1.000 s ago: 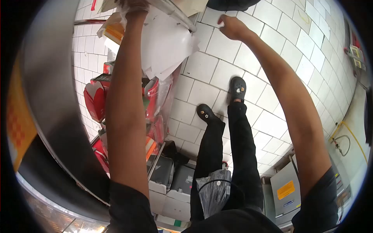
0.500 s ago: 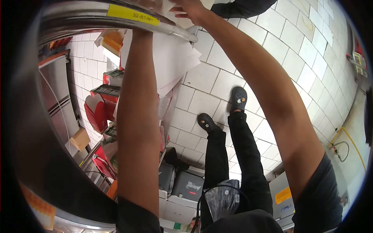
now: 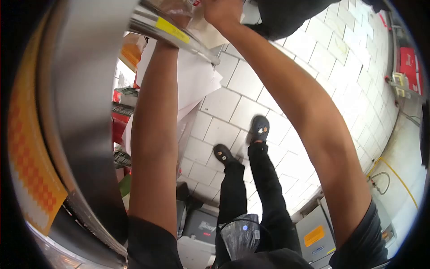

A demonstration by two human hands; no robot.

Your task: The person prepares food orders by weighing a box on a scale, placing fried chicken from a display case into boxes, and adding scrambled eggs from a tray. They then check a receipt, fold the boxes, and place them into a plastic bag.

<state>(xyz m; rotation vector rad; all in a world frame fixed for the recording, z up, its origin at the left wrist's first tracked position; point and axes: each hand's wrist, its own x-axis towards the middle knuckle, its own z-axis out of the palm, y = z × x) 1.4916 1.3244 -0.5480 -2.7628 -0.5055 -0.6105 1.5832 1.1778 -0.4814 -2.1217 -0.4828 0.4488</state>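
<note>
Reaching up with both arms, I see the right hand (image 3: 221, 11) at the top centre of the frame, over a tan sheet (image 3: 210, 36) that lies on the steel shelf edge (image 3: 179, 38). Fingers run out of frame, so I cannot tell if that grip is clenched or released. Left hand (image 3: 177, 18) is just behind the shelf edge at top, mostly hidden by the rail and some clear wrap; its grip cannot be told either. Left forearm goes straight up the middle left of the frame, right forearm crosses from lower right to top centre.

Yellow label (image 3: 169, 29) sits on the shelf rail, upper left of centre. White papers (image 3: 192, 80) hang under the rail, just right of the left forearm. Big curved steel panel (image 3: 85, 112) fills the left side, with an orange checkered sticker (image 3: 31, 152) at far left. Red packs (image 3: 120, 127) show between panel and left arm.

Below: white tiled floor (image 3: 233, 80), my two black shoes (image 3: 260, 127) at centre, black trousers. Grey boxes (image 3: 201, 226) at bottom centre, a grey unit with an orange tag (image 3: 313, 235) lower right. Another person's dark clothing (image 3: 286, 15) at top right of centre.
</note>
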